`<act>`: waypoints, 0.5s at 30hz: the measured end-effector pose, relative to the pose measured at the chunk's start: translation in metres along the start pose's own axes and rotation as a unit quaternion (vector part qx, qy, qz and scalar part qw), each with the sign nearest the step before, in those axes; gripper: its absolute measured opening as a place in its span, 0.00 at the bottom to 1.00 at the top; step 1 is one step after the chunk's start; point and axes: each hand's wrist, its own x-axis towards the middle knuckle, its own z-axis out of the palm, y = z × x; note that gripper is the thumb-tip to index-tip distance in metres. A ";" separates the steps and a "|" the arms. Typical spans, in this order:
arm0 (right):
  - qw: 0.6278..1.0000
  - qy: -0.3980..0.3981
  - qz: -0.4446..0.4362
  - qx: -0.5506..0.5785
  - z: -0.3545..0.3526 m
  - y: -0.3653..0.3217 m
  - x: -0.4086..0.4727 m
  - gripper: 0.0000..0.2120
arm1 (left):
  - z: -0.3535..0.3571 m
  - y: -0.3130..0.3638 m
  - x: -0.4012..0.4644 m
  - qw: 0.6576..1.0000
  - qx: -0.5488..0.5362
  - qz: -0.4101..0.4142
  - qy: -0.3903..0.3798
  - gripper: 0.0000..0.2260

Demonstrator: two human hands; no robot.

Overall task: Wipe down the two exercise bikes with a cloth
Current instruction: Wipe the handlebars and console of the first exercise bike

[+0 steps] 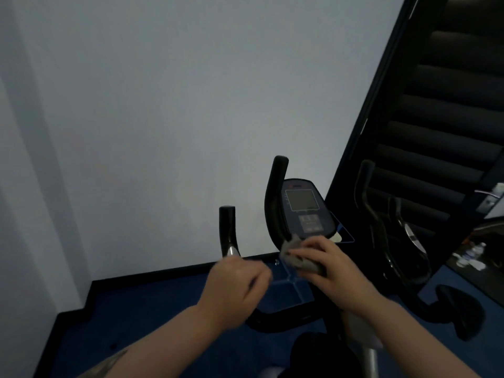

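Two bikes to do and I was on the near bike, low centre of frame: my right hand had its fingers curled round the grey cloth, pressing it at the foot of the console, while my left hand was blurred, fingers loosely curled near the left handlebar, grip unclear. Judged next: drag the cloth up over the console and grips, then do the second bike at lower right.

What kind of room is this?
Probably a small gym or home exercise room. An exercise bike with a console stands by the wall, a second bike is beside it, and the floor is blue carpet. The right hand holds a cloth.
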 end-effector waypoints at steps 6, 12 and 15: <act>0.969 0.240 0.047 0.025 -0.004 -0.025 0.069 0.19 | -0.038 -0.030 0.077 0.994 0.031 0.002 0.101 0.10; 0.986 0.156 0.060 -0.002 0.040 -0.040 0.071 0.18 | -0.028 -0.069 0.090 0.995 0.002 -0.102 -0.015 0.11; 0.994 0.095 0.059 0.010 0.015 -0.031 0.056 0.15 | -0.019 -0.075 0.084 0.994 -0.017 -0.105 0.029 0.11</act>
